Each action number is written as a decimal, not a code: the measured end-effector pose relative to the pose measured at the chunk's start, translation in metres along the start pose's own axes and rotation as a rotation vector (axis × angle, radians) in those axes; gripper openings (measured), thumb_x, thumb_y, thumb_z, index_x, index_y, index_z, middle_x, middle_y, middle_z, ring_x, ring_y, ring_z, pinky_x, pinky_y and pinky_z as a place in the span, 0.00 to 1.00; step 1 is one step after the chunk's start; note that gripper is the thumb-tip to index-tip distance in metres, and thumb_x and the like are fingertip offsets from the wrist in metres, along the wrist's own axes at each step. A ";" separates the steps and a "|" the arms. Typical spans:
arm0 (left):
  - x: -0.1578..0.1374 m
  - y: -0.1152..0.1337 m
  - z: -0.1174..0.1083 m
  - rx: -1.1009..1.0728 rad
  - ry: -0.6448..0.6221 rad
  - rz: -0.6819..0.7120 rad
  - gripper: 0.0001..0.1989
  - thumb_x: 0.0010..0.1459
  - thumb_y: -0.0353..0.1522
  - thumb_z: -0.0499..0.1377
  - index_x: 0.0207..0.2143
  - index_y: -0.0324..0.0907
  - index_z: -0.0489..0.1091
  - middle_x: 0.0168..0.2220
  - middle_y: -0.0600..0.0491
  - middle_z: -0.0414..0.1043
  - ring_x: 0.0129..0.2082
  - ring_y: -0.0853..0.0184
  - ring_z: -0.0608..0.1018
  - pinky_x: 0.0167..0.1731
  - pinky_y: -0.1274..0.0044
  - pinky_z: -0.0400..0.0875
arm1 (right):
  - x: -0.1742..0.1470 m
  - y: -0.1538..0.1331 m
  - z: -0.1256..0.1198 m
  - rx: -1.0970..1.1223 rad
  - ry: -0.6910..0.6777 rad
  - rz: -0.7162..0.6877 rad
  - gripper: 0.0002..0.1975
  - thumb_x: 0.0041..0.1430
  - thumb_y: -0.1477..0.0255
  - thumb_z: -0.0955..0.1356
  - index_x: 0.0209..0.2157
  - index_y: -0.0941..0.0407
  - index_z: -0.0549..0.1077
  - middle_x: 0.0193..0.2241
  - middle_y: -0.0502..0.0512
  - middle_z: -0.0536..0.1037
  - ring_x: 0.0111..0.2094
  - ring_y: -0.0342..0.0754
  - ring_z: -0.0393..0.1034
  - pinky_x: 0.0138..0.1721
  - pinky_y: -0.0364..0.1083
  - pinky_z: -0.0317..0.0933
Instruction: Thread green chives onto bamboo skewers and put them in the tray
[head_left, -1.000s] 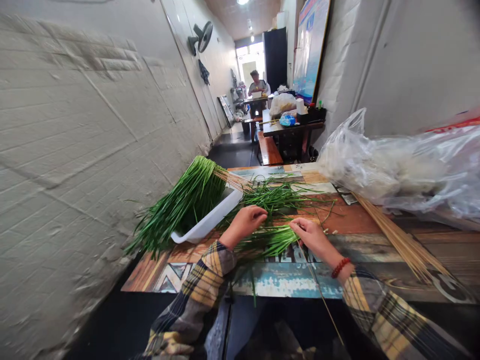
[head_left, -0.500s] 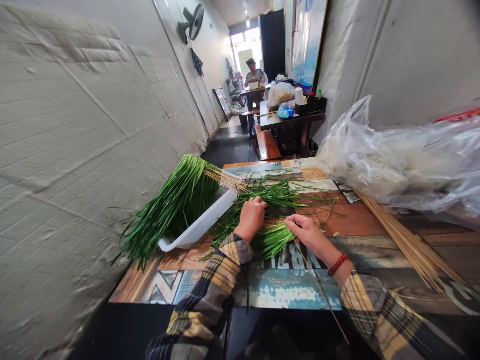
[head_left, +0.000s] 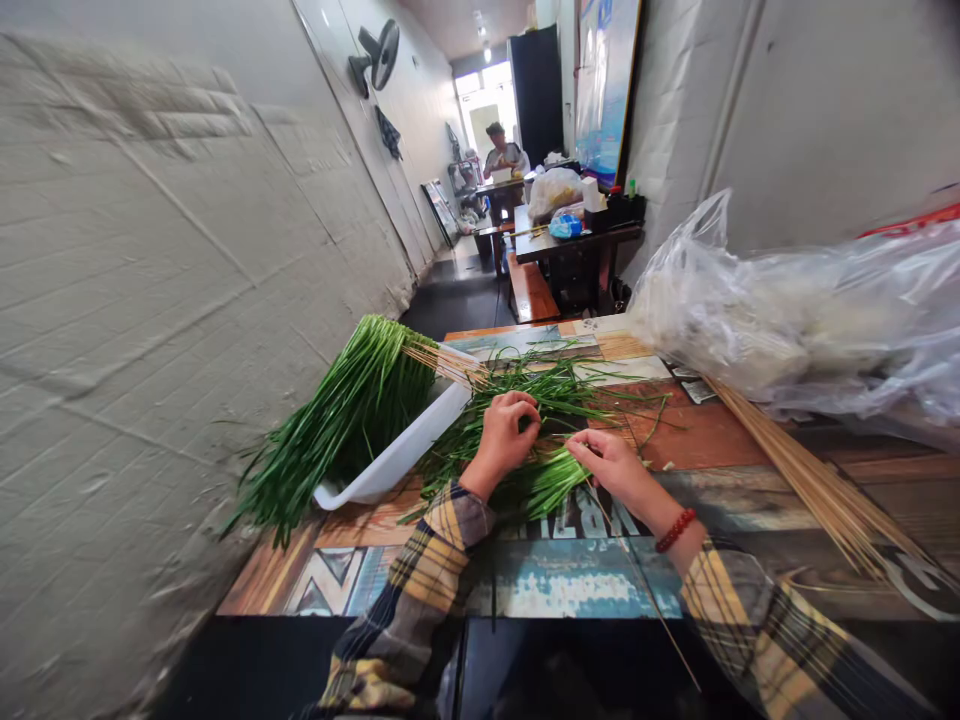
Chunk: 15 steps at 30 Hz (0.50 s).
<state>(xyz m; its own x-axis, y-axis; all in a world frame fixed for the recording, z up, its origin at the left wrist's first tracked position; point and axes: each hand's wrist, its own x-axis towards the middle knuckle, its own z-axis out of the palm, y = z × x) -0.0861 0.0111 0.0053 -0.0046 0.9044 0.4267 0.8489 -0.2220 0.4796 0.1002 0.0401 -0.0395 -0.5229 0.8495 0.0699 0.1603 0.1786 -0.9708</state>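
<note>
My right hand (head_left: pixel 613 468) pinches a thin bamboo skewer (head_left: pixel 660 610) whose lower end slants down past the table's front edge. A small bunch of green garlic chives (head_left: pixel 555 482) is gathered at its fingertips, pale ends toward the hand, fanning left over the table. To the left, my left hand (head_left: pixel 508 432) is closed in a pinch at the edge of a loose chive pile (head_left: pixel 562 392); a chive end seems to show at its fingertips. Chives threaded on skewers (head_left: pixel 349 400) hang over a white tray (head_left: pixel 409 440), with the bare skewer ends (head_left: pixel 450 362) pointing right.
Bare bamboo skewers (head_left: pixel 795 470) lie in a bundle at the right, partly under a clear plastic bag (head_left: pixel 780 320). A textured wall (head_left: pixel 150 300) runs along the left. Beyond the patterned table (head_left: pixel 585 590), a person (head_left: pixel 504 152) sits at a farther table.
My left hand has lifted slightly and turned, its thumb and fingers now meeting in a pinch above the pile. My right hand stays on the skewer. The view has shifted a little.
</note>
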 end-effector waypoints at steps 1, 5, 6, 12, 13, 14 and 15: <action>-0.001 0.003 0.000 -0.104 -0.008 -0.006 0.04 0.51 0.25 0.58 0.25 0.40 0.68 0.39 0.50 0.73 0.43 0.64 0.72 0.47 0.71 0.63 | 0.000 -0.001 0.000 0.003 0.008 -0.006 0.16 0.57 0.58 0.64 0.31 0.57 0.73 0.21 0.47 0.65 0.21 0.41 0.58 0.18 0.39 0.54; -0.006 0.008 0.007 -0.519 -0.090 -0.153 0.03 0.55 0.29 0.55 0.29 0.39 0.66 0.35 0.50 0.74 0.37 0.68 0.74 0.41 0.75 0.66 | -0.002 -0.006 -0.002 0.021 0.003 -0.024 0.16 0.57 0.58 0.64 0.32 0.58 0.73 0.22 0.48 0.68 0.22 0.41 0.59 0.20 0.40 0.54; -0.008 0.008 0.009 -0.600 -0.104 -0.201 0.03 0.56 0.30 0.55 0.30 0.39 0.65 0.33 0.50 0.74 0.35 0.68 0.74 0.38 0.76 0.67 | -0.002 -0.007 -0.002 0.023 -0.003 -0.027 0.16 0.57 0.58 0.64 0.33 0.58 0.73 0.23 0.48 0.68 0.22 0.41 0.59 0.21 0.40 0.54; -0.014 0.004 0.014 -0.789 -0.128 -0.298 0.06 0.56 0.33 0.57 0.31 0.38 0.64 0.27 0.53 0.71 0.28 0.72 0.72 0.32 0.80 0.65 | -0.001 -0.009 -0.002 -0.020 0.030 -0.037 0.17 0.57 0.58 0.64 0.33 0.58 0.75 0.24 0.49 0.71 0.26 0.43 0.63 0.28 0.42 0.57; -0.014 0.004 0.014 -0.798 -0.118 -0.300 0.06 0.56 0.33 0.57 0.32 0.38 0.65 0.27 0.53 0.71 0.28 0.72 0.72 0.32 0.80 0.65 | -0.001 -0.009 -0.002 -0.022 0.030 -0.035 0.17 0.57 0.58 0.64 0.33 0.58 0.75 0.25 0.50 0.72 0.27 0.44 0.64 0.29 0.42 0.58; -0.015 0.003 0.014 -0.803 -0.105 -0.302 0.06 0.56 0.33 0.57 0.33 0.37 0.65 0.28 0.53 0.71 0.29 0.72 0.72 0.33 0.80 0.65 | 0.000 -0.007 -0.002 -0.019 0.025 -0.029 0.17 0.57 0.58 0.64 0.33 0.58 0.75 0.26 0.51 0.73 0.28 0.45 0.65 0.30 0.42 0.58; -0.015 0.003 0.014 -0.802 -0.089 -0.305 0.07 0.55 0.32 0.57 0.35 0.37 0.66 0.28 0.53 0.71 0.29 0.72 0.72 0.33 0.80 0.66 | 0.000 -0.006 -0.002 -0.015 0.019 -0.021 0.17 0.57 0.58 0.64 0.33 0.57 0.75 0.26 0.51 0.73 0.28 0.45 0.66 0.30 0.42 0.59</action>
<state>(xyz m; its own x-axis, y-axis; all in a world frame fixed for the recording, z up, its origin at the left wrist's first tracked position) -0.0760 0.0021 -0.0105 -0.1014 0.9841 0.1457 0.1872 -0.1250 0.9743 0.1009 0.0398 -0.0335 -0.5103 0.8547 0.0952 0.1619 0.2042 -0.9655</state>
